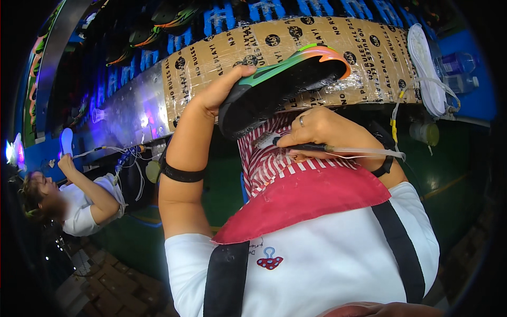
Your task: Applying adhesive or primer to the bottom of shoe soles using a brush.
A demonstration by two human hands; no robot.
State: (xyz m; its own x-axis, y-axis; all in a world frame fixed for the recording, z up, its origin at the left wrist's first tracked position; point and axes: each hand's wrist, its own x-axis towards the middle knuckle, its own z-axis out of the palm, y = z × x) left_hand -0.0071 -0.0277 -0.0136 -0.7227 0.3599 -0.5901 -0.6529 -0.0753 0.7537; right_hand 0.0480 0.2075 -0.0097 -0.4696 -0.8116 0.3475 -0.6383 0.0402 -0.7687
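Note:
My left hand (215, 95) grips a shoe upper (280, 91) by its heel end. The upper runs from green to orange at the toe, and its black underside is turned toward me. Held in my right hand (323, 128) is a brush (310, 147) with a dark handle, a pale tube running off its back end. Its light bristles lie below the upper, apart from it, in front of my red-and-white striped apron (253, 174). Fingers partly hide the brush handle.
Printed cardboard under clear film covers the bench (206, 61). A white shoe sole (421, 71) and plastic bottles (458, 64) are at the right. Behind run blue racks (219, 18) with shoes. At left, a co-worker's hand (67, 165) holds up a sole (66, 141). Hoses (134, 158) hang nearby.

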